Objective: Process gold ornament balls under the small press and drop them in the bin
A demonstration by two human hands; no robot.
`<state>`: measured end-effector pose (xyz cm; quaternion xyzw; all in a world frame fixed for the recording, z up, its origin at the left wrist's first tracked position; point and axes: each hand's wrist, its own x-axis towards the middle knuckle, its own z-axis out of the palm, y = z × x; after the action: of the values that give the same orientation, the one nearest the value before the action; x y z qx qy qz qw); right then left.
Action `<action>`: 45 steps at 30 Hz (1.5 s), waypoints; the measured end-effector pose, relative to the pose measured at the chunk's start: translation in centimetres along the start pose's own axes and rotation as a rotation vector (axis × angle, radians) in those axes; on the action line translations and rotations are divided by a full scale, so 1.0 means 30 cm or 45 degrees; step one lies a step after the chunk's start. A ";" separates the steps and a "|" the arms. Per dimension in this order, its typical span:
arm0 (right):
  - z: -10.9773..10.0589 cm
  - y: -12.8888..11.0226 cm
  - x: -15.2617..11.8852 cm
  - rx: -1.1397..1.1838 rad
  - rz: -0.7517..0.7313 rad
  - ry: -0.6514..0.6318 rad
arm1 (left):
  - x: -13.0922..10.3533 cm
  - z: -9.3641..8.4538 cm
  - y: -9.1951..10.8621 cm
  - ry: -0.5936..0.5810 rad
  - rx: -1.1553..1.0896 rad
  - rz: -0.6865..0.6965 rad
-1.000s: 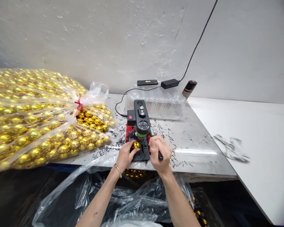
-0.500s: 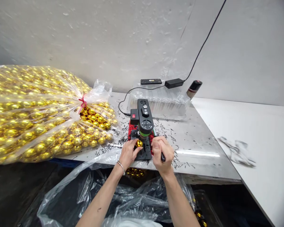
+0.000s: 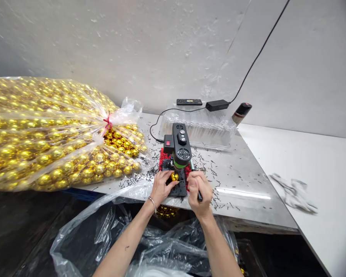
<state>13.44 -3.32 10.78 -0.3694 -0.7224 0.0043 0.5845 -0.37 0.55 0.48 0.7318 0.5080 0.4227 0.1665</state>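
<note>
A shiny gold ball sits between the thumb and fingers of my left hand, just under the head of a small black benchtop machine. My right hand is wrapped around the machine's black-ended lever handle. The machine has a red switch, round buttons and vent grilles on top, and a green band shows near the bottom of its head. Its black base plate rests on a red mat. Whether the head touches the ball I cannot tell.
A tied clear bag of gold balls fills the left. Behind the machine lie clear plastic boxes with a power adapter. Black shavings litter the metal tabletop. An open plastic bag hangs below the edge; white gloves lie right.
The whole view has shifted slightly, so the scene sits a little farther right. Both hands keep their grips on the ball and the lever handle.
</note>
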 end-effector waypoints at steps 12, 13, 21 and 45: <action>0.090 0.107 -0.144 0.012 -0.078 0.151 | -0.001 0.002 0.002 -0.009 0.051 0.002; 0.095 0.112 -0.148 0.016 -0.084 0.173 | -0.001 0.001 0.003 -0.008 0.051 0.002; 0.074 0.100 -0.121 -0.050 -0.203 0.088 | -0.001 0.002 0.006 0.000 0.012 -0.008; 0.016 -0.057 0.039 0.143 0.283 0.146 | 0.267 -0.276 -0.221 0.191 0.186 -0.238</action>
<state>12.07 -3.72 12.34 -0.4134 -0.6411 0.0884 0.6406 -9.89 8.94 4.49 0.6579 0.6142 0.4208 0.1130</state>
